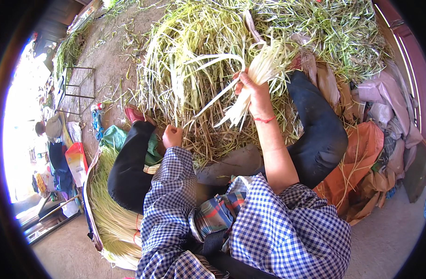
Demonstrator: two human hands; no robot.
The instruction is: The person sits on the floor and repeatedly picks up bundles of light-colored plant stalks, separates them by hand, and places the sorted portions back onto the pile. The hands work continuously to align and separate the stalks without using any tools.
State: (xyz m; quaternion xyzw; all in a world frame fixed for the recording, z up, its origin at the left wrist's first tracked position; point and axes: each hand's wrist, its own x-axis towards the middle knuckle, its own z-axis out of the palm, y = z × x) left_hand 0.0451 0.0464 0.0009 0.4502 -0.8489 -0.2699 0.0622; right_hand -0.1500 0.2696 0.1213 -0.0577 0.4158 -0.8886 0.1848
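Held up over the heap, a bunch of pale leafy stalks (260,75) is clasped in my right hand (256,96). One longer stalk (218,98) passes by its fingertips, slanting down to the left, with its leafy end bent over. My left hand (173,136) is lower and to the left, fingers curled closed around the lower end of a thin pale strand (177,108). Between my legs and beyond lies a large heap of yellow-green stalks (199,38), its roots or dry lower ends towards me.
Tied bundles of stalks (112,202) lie in an open wrap by my left leg. An orange woven sack (361,157) and crumpled pinkish sheeting (384,90) are at the right. A metal frame (79,85) stands at the left, near a blue cord (97,122). Greener cuttings (331,31) cover the far right floor.
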